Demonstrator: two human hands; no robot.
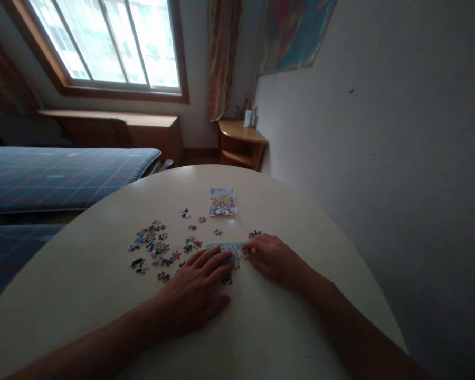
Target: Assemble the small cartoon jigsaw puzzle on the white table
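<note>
A partly joined jigsaw puzzle [230, 248] with a light blue top edge lies on the round white table [285, 327]. My left hand [200, 287] lies flat with its fingers stretched out, covering the puzzle's left part. At its right edge my right hand [275, 261] is closed, with thumb and forefinger on a small puzzle piece [244, 254]. Just beyond the right fingers is a dark blue piece [255, 233]. Many loose puzzle pieces [152, 243] are scattered left of the left hand. The fingers hide parts of the puzzle.
A printed picture packet [222, 202] lies beyond the puzzle. Single pieces [218, 231] sit between them. A bare wall [372, 158] runs along the right. Past the table are a plaid mattress [71, 177] on the left and a wooden corner shelf [243, 132].
</note>
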